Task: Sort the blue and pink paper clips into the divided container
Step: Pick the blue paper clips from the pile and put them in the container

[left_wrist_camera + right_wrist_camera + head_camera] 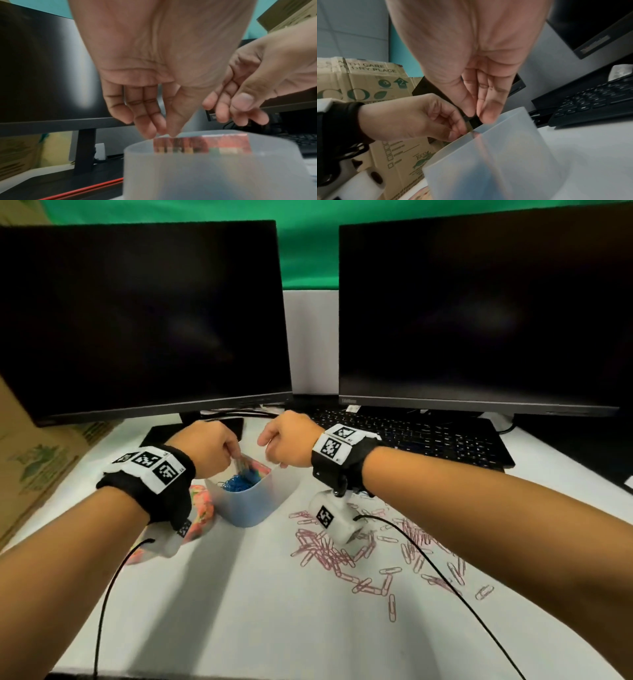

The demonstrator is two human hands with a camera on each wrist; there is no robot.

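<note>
My left hand (212, 445) pinches the coloured card divider (202, 144) in 1 frosted plastic container (246, 505); blue clips (239, 481) inside. Right hand (291, 440) fingers are together over the rim, can't tell if holding anything. Pink clips (329, 556), dozens, too many to count, on the white desk (274, 628) w/ 2 dark monitors (144, 316) behind.

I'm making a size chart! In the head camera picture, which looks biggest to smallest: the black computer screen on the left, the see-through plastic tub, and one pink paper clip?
1. Black left computer screen
2. Frosted see-through plastic tub, though it sits nearer the camera
3. One pink paper clip, by far the smallest
</note>
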